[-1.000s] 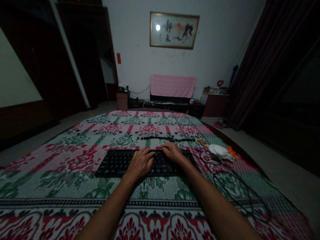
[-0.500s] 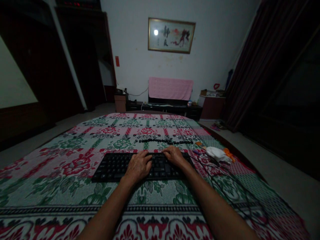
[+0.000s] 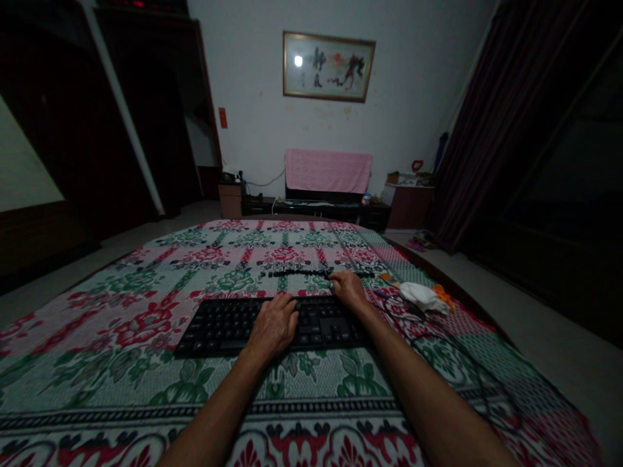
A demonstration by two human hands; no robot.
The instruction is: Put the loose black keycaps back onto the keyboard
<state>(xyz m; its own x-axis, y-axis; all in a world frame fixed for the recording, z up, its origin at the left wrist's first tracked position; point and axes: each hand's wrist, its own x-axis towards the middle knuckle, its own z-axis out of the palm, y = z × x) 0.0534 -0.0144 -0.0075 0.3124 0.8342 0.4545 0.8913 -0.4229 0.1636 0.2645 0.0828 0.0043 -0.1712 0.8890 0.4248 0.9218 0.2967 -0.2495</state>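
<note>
A black keyboard [image 3: 219, 324] lies flat on the patterned cloth in front of me. My left hand [image 3: 275, 322] rests on its middle, palm down, fingers stretched over the keys. Beyond the keyboard's far edge runs a row of small loose black keycaps [image 3: 299, 272]. My right hand [image 3: 349, 289] reaches over the keyboard's far right part to this row. Its thumb and forefinger are pinched together at a keycap there, mostly covered by the fingertips.
Right of the keyboard lie a white cloth [image 3: 422, 296], an orange item [image 3: 444, 297] and a looped black cable [image 3: 467, 353]. A small orange-yellow piece [image 3: 386, 277] sits near the row's right end. The red, green and white tablecloth [image 3: 146, 324] covers the table.
My right hand has moved forward and slightly right, off the keyboard's far edge to the row of keycaps. My left hand stays on the keyboard. The view has shifted slightly.
</note>
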